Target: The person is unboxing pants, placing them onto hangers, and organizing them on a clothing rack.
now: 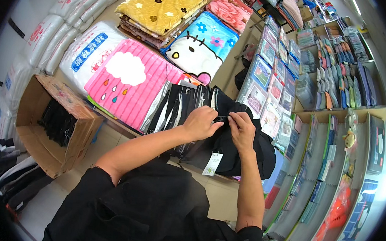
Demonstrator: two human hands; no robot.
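My left hand point(201, 123) pinches the edge of a black garment point(232, 160), seemingly its waistband. Close beside it, my right hand point(243, 130) grips the same edge between thumb and fingers. A small dark piece shows between the two hands, too small to make out. From the garment's near side hangs a white paper tag point(212, 164) with writing on it. The garment lies bunched on the table stack. Left of my hands, folded black, grey and white garments point(177, 102) stand in a tight row, partly hidden by my left forearm.
A pink blanket point(126, 72) and a blue cartoon blanket point(201, 42) lie beyond the row. Farther off is a yellow blanket stack point(160, 7). An open cardboard box point(55, 121) with black items stands at left. Packaged bedding point(263, 75) and shelves point(316, 183) flank the right.
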